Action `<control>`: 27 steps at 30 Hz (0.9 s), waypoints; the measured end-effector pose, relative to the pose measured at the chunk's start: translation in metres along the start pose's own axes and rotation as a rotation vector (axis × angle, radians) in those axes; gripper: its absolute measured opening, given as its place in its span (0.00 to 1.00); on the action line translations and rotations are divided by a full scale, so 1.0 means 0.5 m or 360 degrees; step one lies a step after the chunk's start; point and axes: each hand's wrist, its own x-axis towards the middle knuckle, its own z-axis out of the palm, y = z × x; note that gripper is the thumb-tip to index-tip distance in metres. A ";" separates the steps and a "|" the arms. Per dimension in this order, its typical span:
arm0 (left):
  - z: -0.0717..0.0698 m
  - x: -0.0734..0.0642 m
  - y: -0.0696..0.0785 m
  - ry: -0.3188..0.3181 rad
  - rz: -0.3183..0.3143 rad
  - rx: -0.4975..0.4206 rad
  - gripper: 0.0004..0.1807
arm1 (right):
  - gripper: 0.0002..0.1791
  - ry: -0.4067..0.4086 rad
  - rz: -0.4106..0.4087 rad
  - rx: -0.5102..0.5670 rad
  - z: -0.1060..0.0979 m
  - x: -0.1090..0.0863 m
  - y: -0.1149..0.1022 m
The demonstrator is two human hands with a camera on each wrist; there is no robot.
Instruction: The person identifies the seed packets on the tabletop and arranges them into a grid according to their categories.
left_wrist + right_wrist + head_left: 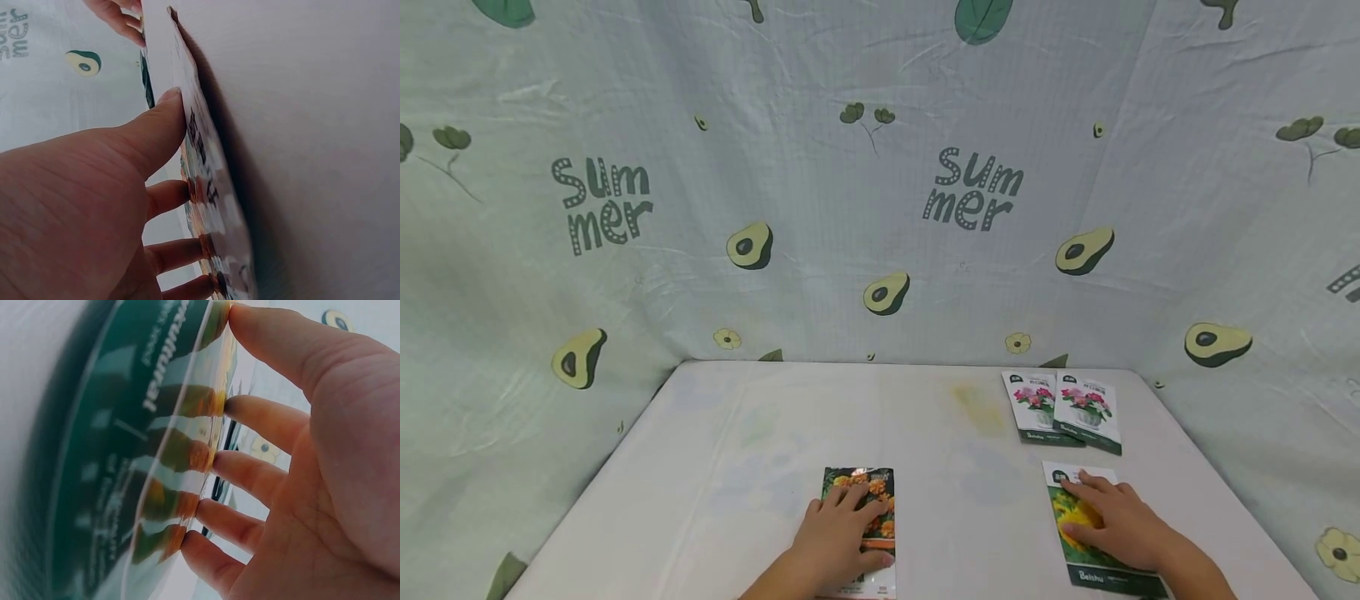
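My left hand [838,537] lies over a seed packet with orange flowers [880,531] at the front middle of the table. In the left wrist view the thumb and fingertips touch the face of this packet [209,169], and its near edge stands slightly off the table. At the right, my right hand [1123,523] rests spread on a seed packet with yellow flowers [1084,511]. The right wrist view shows its straight fingertips pressing the glossy, slightly bowed packet [125,425], dark green at the bottom. Both hands cover parts of the printing.
Behind the right hand lie two seed packets with pink flowers, the right one [1086,408] overlapping the left one [1032,404]. The white table [737,467] meets a cloth backdrop [820,192] printed with avocados along its back and sides.
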 end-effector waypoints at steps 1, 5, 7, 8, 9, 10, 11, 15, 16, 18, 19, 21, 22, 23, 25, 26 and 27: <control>0.001 0.000 -0.001 -0.0002 -0.0001 -0.0007 0.38 | 0.47 0.0005 -0.0011 -0.0001 0.002 -0.001 -0.002; 0.003 -0.001 -0.001 0.0005 -0.0002 -0.0020 0.37 | 0.46 0.0028 -0.0032 -0.0015 0.007 -0.003 -0.008; 0.003 -0.001 0.000 0.0006 -0.0005 -0.0022 0.37 | 0.46 0.0030 -0.0030 -0.0009 0.007 -0.003 -0.011; 0.003 0.000 0.000 0.0007 -0.0006 -0.0019 0.37 | 0.45 0.0028 -0.0031 -0.0006 0.007 -0.002 -0.013; 0.003 0.000 0.000 0.0008 -0.0008 -0.0016 0.37 | 0.45 0.0023 -0.0032 -0.0004 0.008 -0.002 -0.014; 0.003 0.000 0.000 0.0008 -0.0009 -0.0012 0.37 | 0.45 0.0020 -0.0032 -0.0002 0.008 -0.001 -0.016; 0.004 0.001 0.000 0.0007 -0.0011 -0.0010 0.37 | 0.45 0.0017 -0.0035 -0.0003 0.009 0.000 -0.017; 0.005 0.003 0.000 0.0007 -0.0019 -0.0010 0.38 | 0.45 0.0008 -0.0047 0.0004 0.010 0.002 -0.025; 0.005 0.003 -0.001 0.0007 -0.0021 -0.0012 0.38 | 0.45 0.0007 -0.0050 0.0009 0.011 0.003 -0.027; 0.005 0.003 0.000 0.0003 -0.0024 -0.0015 0.38 | 0.45 0.0005 -0.0056 0.0025 0.011 0.003 -0.032; 0.004 0.003 -0.001 0.0003 -0.0026 -0.0013 0.38 | 0.45 0.0006 -0.0062 0.0029 0.012 0.003 -0.034; 0.004 0.002 -0.001 0.0005 -0.0023 -0.0009 0.37 | 0.45 0.0006 -0.0065 0.0038 0.013 0.004 -0.037; 0.004 0.002 -0.001 0.0008 -0.0022 -0.0005 0.37 | 0.45 0.0006 -0.0067 0.0042 0.013 0.004 -0.039; 0.004 0.001 -0.001 0.0009 -0.0020 -0.0002 0.37 | 0.45 0.0008 -0.0068 0.0041 0.014 0.005 -0.041; 0.005 0.001 -0.001 0.0015 -0.0018 0.0000 0.37 | 0.45 0.0007 -0.0067 0.0041 0.014 0.004 -0.047; 0.006 0.000 -0.001 0.0017 -0.0015 0.0000 0.37 | 0.45 0.0007 -0.0063 0.0041 0.014 0.004 -0.050; 0.006 0.000 -0.001 0.0017 -0.0014 0.0000 0.37 | 0.45 0.0007 -0.0061 0.0041 0.014 0.004 -0.053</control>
